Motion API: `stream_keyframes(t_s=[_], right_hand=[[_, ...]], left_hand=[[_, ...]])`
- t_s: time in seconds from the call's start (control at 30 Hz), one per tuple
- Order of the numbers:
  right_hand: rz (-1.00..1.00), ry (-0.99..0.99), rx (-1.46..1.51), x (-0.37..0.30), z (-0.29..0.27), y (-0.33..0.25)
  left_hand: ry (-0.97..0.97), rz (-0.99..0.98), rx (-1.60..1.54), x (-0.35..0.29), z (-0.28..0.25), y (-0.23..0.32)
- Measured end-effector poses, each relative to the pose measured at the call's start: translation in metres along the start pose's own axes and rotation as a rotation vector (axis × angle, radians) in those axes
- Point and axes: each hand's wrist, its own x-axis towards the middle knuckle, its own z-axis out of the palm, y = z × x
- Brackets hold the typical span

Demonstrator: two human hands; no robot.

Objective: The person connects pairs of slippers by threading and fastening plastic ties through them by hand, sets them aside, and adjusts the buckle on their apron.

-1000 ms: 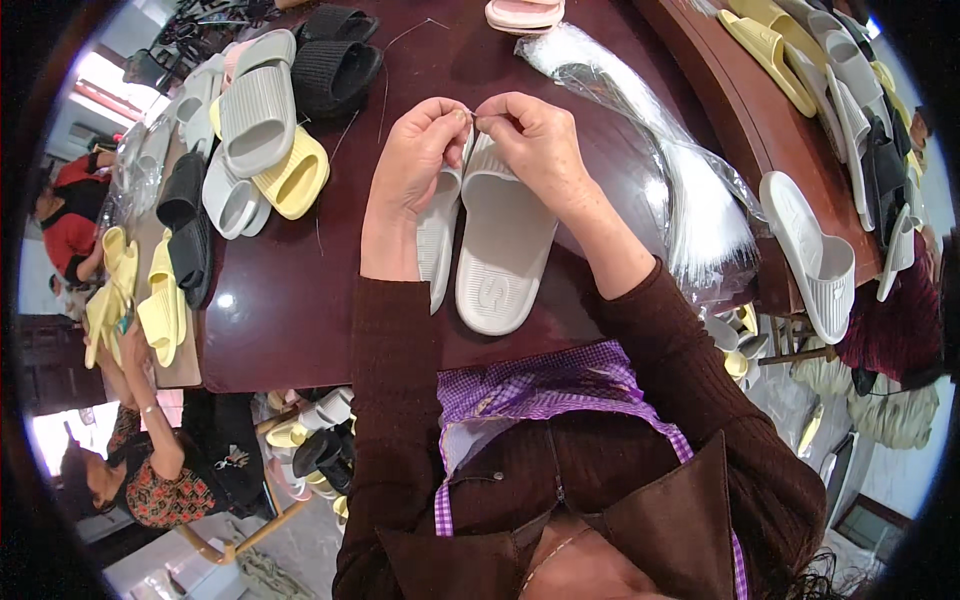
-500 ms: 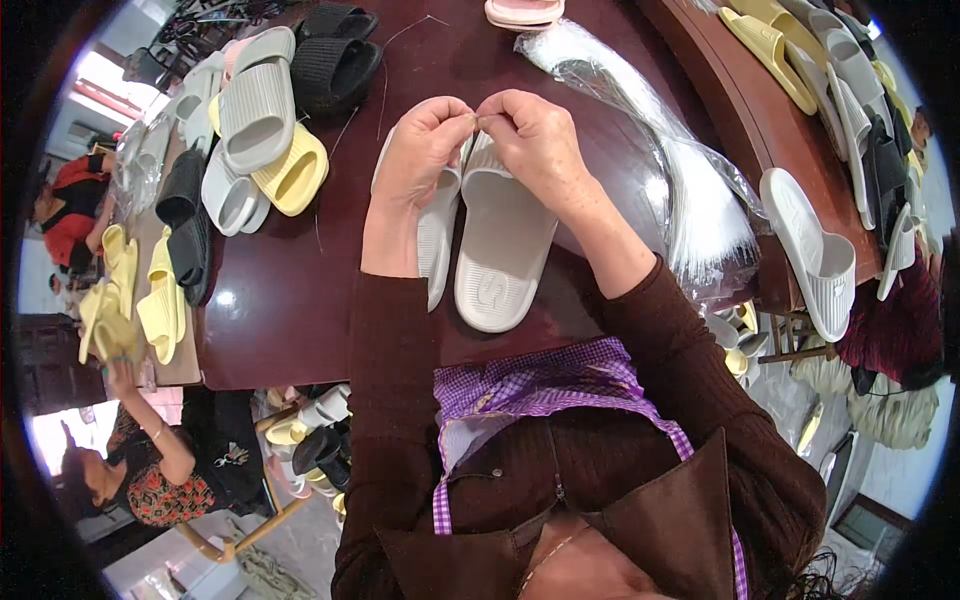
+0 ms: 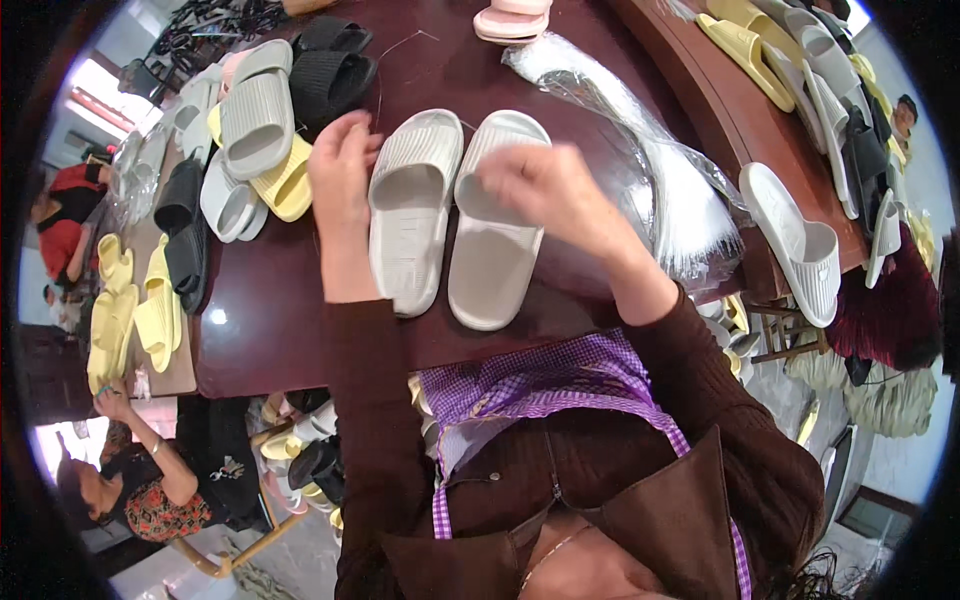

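Note:
Two light grey slide slippers lie side by side on the dark red table, the left slipper (image 3: 410,240) and the right slipper (image 3: 490,270), ribbed straps at the far end. My left hand (image 3: 342,185) is raised just left of the left slipper, its fingers loosely bent and holding nothing I can see. Over the right slipper's strap opening is my right hand (image 3: 555,195), its fingers smeared by motion. Whether it touches the slipper or holds anything cannot be made out.
A clear plastic bundle of white thin strands (image 3: 690,200) lies to the right. Stacked grey slippers (image 3: 258,120), yellow slippers (image 3: 290,180) and black slippers (image 3: 335,80) crowd the left. Pink slippers (image 3: 512,20) sit at the far edge. A grey slipper (image 3: 795,245) leans at the right. A co-worker (image 3: 150,470) handles yellow slippers at left.
My hands, pinched together at the slippers' far ends before, have parted. The left moved left, and the right moved down and slightly right. Both slippers now show more fully.

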Motion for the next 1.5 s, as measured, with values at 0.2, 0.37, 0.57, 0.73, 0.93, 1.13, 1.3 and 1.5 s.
stream_keyframes(t_s=[0.2,0.37,0.57,0.73,0.93,1.13,1.3,1.5], right_hand=[[0.215,-0.566,-0.246,-0.013,0.013,0.009],[0.301,-0.422,-0.172,0.007,0.042,0.035],[0.280,-0.157,-0.222,0.027,0.052,0.062],[0.262,-0.090,-0.425,0.054,0.040,0.084],[-0.003,-0.122,-0.575,0.096,-0.044,0.038],[0.096,-0.104,-0.666,0.135,-0.205,0.085],[0.223,0.067,-1.031,0.141,-0.280,0.104],[0.168,0.166,-1.356,0.103,-0.388,0.203]], left_hand=[[-0.069,-0.268,0.251,-0.004,-0.058,-0.039],[-0.178,-0.275,0.169,-0.017,-0.043,-0.052],[-0.246,-0.321,-0.035,-0.018,-0.035,-0.053],[-0.372,-0.396,-0.068,-0.023,-0.020,-0.045],[-0.208,-0.275,-0.058,-0.026,-0.035,-0.036],[-0.025,-0.174,-0.046,-0.017,-0.033,-0.030],[0.308,-0.049,-0.017,-0.023,-0.055,-0.026],[0.820,0.286,0.336,-0.004,-0.098,-0.049]])
